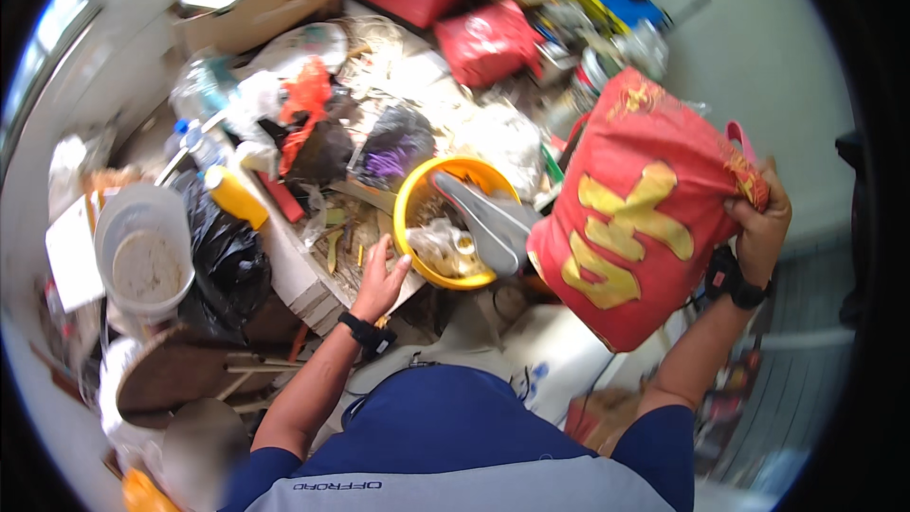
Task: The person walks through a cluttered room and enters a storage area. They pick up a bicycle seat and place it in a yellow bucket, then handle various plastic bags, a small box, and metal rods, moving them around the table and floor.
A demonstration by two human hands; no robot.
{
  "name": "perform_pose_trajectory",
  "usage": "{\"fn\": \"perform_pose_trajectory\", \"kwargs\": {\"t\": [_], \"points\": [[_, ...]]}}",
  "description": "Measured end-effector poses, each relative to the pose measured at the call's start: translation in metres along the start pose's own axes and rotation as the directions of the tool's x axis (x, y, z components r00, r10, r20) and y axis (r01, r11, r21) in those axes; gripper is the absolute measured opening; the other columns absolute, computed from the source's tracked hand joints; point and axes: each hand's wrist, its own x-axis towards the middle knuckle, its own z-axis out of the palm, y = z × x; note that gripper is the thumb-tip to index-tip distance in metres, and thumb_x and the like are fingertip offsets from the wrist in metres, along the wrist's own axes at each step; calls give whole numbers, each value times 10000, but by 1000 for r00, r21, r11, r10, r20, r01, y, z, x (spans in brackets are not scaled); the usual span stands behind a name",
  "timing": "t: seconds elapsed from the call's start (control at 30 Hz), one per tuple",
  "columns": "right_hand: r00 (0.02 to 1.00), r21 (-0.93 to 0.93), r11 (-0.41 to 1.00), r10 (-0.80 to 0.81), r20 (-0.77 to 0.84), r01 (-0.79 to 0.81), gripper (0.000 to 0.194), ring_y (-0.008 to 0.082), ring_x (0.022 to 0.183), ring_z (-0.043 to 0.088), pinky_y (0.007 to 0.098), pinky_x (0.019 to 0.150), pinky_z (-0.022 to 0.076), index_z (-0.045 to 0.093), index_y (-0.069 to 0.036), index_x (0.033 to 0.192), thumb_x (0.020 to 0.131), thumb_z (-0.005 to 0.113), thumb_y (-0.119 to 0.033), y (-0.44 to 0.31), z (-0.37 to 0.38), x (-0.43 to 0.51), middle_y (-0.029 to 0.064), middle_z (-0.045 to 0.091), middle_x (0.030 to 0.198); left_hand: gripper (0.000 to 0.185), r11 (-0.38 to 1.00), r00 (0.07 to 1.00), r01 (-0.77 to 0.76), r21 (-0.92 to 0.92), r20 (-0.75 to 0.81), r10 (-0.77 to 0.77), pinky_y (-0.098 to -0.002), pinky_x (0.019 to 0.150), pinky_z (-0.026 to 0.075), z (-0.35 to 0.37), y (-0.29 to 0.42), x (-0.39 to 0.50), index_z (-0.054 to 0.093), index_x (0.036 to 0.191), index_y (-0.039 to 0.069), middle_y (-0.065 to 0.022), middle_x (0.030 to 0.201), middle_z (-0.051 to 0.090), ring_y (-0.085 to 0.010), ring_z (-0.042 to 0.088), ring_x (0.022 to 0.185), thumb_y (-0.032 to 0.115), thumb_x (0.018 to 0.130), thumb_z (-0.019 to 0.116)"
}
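My right hand (762,217) grips one end of a red fabric bag (640,227) with large yellow lettering, holding it up at the right. Its lower left corner hangs beside a grey and black bicycle saddle (490,231), overlapping the saddle's end in view. The saddle leans in a yellow plastic bucket (402,217) among crumpled clear plastic (442,247) and other scraps. Beside the bucket's left rim is my left hand (377,284), fingers apart and holding nothing; whether its thumb touches the rim, I cannot tell. The bag's far side is hidden.
Litter covers the surface ahead, with a black bag (394,139) and a red package (487,43). A cardboard box (263,14) stands at the back left. Nearer left are a yellow bottle (236,197), a translucent tub (144,249) and a round wooden stool (174,377).
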Motion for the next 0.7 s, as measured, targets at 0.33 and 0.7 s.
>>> {"fn": "perform_pose_trajectory", "kwargs": {"t": [0.33, 0.7], "points": [[942, -312, 949, -58, -332, -51, 261, 207, 784, 625, 345, 709, 504, 641, -8, 897, 688, 796, -16, -23, 47, -192, 78, 631, 847, 391, 985, 990, -63, -158, 112, 81, -371, 994, 489, 38, -27, 46, 481, 1365, -32, -147, 1293, 592, -229, 587, 1127, 125, 1028, 604], [875, -215, 947, 114, -470, -239, 278, 349, 696, 584, 456, 596, 429, 497, -54, 671, 679, 769, -111, -44, 144, -350, 92, 524, 736, 626, 978, 941, 206, -40, 284, -187, -470, 1071, 444, 17, -10, 35, 424, 1569, 114, -92, 1660, 388, -234, 411, 1470, 526, 1099, 465]]}}
